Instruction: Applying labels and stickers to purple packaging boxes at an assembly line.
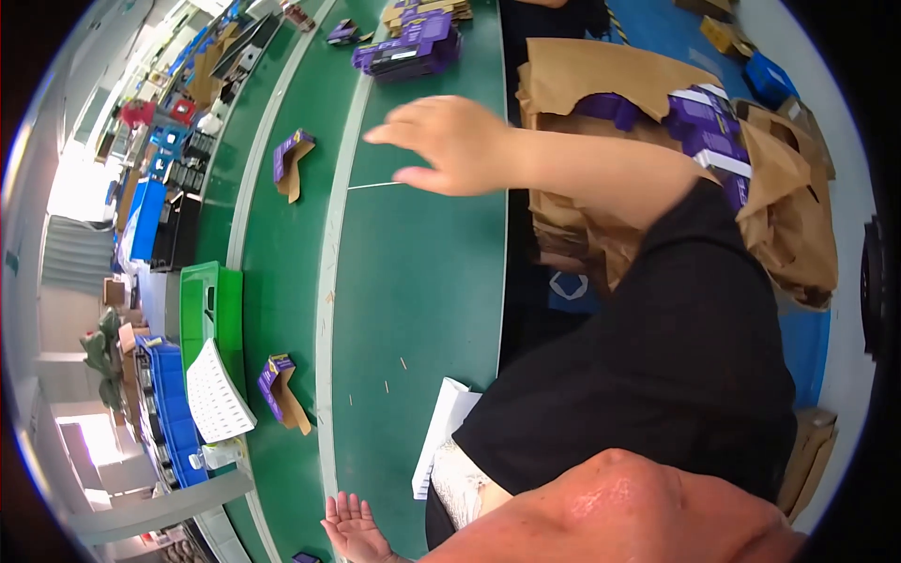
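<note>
My right hand (441, 145) reaches in from the right over the green tabletop (418, 281), back upward, fingers stretched and thumb apart. Nothing is in it. Beyond it, toward the top, lies a pile of purple cartons (408, 56). My left hand (357, 533) is at the lower edge, palm showing and fingers spread, holding nothing. White papers (441, 441) lie at the table edge next to my body. Two purple-and-brown cardboard pieces, one upper (291, 161) and one lower (282, 389), stand on the green strip left of a pale rail (330, 253).
Brown paper packaging (610, 75) with purple cartons (709, 127) stands at the upper right. At left are a green bin (211, 281), a perforated white sheet (218, 394) and a blue crate (169, 394). Several thin slivers lie on the tabletop. Part of another person (549, 3) shows at the top.
</note>
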`<state>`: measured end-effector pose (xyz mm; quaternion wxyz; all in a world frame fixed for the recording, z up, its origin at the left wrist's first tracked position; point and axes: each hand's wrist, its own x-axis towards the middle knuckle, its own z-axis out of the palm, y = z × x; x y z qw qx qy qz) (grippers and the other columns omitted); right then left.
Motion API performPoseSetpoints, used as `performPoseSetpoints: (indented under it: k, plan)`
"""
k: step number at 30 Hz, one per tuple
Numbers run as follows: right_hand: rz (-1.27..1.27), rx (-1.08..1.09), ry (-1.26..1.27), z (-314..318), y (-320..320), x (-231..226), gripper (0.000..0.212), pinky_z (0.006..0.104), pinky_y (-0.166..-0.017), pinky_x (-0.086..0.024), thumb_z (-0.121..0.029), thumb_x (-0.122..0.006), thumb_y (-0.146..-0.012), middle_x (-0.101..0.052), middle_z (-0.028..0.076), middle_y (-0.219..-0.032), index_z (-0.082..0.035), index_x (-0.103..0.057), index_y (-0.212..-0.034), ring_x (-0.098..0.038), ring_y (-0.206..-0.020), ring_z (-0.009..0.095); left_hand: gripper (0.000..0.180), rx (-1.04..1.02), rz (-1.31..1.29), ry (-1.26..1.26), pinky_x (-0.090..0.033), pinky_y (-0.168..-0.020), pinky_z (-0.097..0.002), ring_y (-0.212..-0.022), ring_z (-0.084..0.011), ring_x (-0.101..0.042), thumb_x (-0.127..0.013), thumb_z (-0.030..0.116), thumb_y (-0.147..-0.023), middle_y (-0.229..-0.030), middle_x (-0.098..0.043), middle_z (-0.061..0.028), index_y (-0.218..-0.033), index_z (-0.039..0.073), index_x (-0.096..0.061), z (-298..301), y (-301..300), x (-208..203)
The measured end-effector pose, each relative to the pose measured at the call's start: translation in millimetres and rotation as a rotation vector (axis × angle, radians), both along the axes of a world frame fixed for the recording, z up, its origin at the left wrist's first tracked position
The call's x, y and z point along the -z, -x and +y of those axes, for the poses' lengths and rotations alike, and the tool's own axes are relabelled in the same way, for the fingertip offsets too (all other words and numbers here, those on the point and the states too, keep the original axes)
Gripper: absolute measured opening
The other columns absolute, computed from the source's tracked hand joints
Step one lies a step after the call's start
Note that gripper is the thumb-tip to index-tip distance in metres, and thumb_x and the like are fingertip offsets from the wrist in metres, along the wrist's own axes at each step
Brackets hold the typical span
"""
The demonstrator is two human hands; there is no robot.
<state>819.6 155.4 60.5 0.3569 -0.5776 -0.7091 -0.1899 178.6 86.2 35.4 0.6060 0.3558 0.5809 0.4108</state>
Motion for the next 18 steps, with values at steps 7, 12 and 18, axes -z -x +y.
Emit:
performPoseSetpoints:
  k: [7,12,18]
  plan:
    - [0.808,0.789,0.19,-278.4,-219.1,3.4,0.034,0.0296,-0.051,-0.045,-0.034,-0.061,-0.092,-0.067,0.007,-0.071,-0.001,-0.07,-0.088,-0.058,-0.056,0.018,0.057,0.321,-0.008,-0.165,-0.052,-0.099,-0.0482,-0.118,-0.0258,-0.063,-0.049,0.052,-0.103,-0.137,-0.061,-0.0075,-0.148,0.017,-0.043,-23.5,-36.8,4.3]
    - [1.269,1.319,0.368,-386.0,-230.8,31.0,0.023,0.0313,-0.049,-0.043,-0.023,-0.057,-0.09,-0.061,0.008,-0.068,-0.004,-0.065,-0.079,-0.054,-0.052,0.018,0.053,0.292,-0.029,-0.156,-0.054,-0.093,-0.0455,-0.115,-0.0252,-0.064,-0.048,0.052,-0.104,-0.133,-0.063,-0.0053,-0.146,0.021,-0.045,-53.7,-30.9,10.1]
    - [0.576,0.997,0.662,-491.6,-264.7,88.8,0.01,0.0367,-0.07,-0.053,-0.014,-0.073,-0.084,-0.065,0.009,-0.08,-0.007,-0.067,-0.087,-0.062,-0.073,0.025,0.048,0.24,-0.003,-0.036,-0.055,-0.09,-0.0434,-0.113,-0.0243,-0.065,-0.049,0.048,-0.104,-0.131,-0.064,-0.0026,-0.144,0.022,-0.047,-46.9,-32.2,14.7]
